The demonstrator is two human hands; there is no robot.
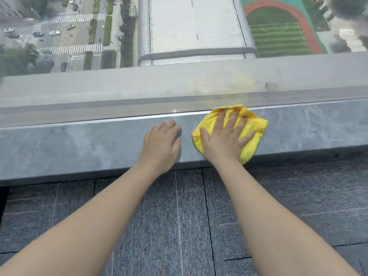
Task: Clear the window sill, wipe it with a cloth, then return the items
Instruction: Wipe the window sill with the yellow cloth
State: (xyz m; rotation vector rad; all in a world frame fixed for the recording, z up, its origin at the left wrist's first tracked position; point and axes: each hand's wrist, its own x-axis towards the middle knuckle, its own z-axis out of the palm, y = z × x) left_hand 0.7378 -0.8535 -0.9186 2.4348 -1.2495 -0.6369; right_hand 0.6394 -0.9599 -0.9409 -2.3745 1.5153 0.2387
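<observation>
The grey stone window sill runs across the middle of the head view, with nothing standing on the visible stretch. A crumpled yellow cloth lies on it right of centre, reaching from the glass to the sill's front edge. My right hand presses flat on the cloth, fingers spread and pointing toward the window. My left hand rests palm down on the bare sill just left of the cloth, fingers together, holding nothing.
The window glass rises straight from the back of the sill, with a street, a roof and a sports field far below outside. Grey carpet tiles cover the floor under the sill's front edge.
</observation>
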